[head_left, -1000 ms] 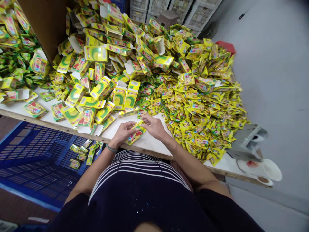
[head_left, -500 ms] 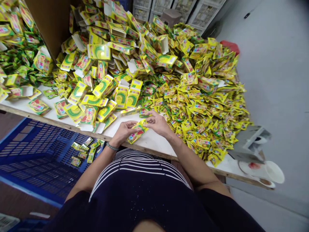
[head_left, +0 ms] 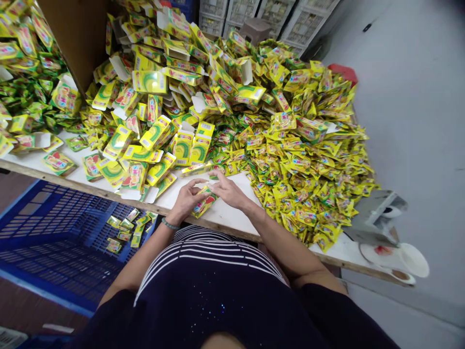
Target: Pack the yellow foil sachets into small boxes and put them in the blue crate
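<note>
Near the table's front edge, a small yellow-green box is between my two hands. My left hand grips it from the left, thumb across its upper side. The fingers of my right hand rest at the box's upper right end, pressed close around it. Just beyond my hands lies another yellow box, flat on the white tabletop. Many yellow and green boxes are heaped behind and to the left. A large pile of small yellow packets spreads to the right.
A blue crate with several small boxes stands below the table at left. A brown cardboard panel rises at the back left. At the right are a grey container and a white cup. White crates stand behind.
My right hand has shifted slightly left over the upper end of the box. The box's yellow top end, which stuck up between my fingers, now looks lower and mostly covered.
</note>
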{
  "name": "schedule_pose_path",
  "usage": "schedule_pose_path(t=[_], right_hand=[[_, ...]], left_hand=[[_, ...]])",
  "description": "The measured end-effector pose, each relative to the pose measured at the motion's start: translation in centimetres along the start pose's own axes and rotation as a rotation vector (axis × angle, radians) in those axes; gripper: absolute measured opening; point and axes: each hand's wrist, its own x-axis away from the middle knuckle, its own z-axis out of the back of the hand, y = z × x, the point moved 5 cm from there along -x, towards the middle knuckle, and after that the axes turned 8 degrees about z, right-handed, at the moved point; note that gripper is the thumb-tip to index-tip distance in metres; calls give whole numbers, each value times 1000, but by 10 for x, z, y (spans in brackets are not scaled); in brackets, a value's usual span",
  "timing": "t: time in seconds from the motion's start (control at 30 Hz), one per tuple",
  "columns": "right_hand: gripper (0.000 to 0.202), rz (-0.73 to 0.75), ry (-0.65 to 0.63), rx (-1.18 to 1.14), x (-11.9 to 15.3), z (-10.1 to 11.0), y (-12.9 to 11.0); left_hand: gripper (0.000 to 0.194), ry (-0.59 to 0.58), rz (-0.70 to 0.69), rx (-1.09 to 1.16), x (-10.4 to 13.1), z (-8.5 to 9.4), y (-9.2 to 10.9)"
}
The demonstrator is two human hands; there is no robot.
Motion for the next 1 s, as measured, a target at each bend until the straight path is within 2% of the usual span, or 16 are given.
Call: schedule_pose_path(t=[0.07, 0.1, 0.2, 0.27, 0.4, 0.5, 0.6, 0.73, 0.83, 1.0], right_hand=[[41, 12, 26, -73, 2, 0, 2], [42, 32, 89, -105, 4, 2, 4], [36, 86, 414, -95, 15, 12, 10], [34, 76, 512, -77, 22, 7, 17], [37, 21, 392, -196, 23, -24, 30], [34, -25, 351, -215, 24, -33, 35], [35, -68, 362, -239, 23, -27, 39], [40, -133, 507, -396, 21, -13, 49], [57, -141, 468, -462, 14, -11, 51], [33, 23, 415, -162, 11, -4, 33]], left_hand=[[70, 26, -37, -9, 1, 2, 1], [69, 46, -58, -4, 2, 4, 2], [61, 107, -109, 28, 2, 8, 5], [53, 109, -120, 53, 1, 9, 5], [47, 52, -97, 82, -2, 6, 4], [44, -12, -74, 79, 0, 2, 1], [48, -61, -87, 35, 2, 0, 0], [54, -37, -120, -24, 2, 0, 3], [52, -5, -135, 4, 1, 1, 6], [55, 138, -129, 116, 0, 9, 6]])
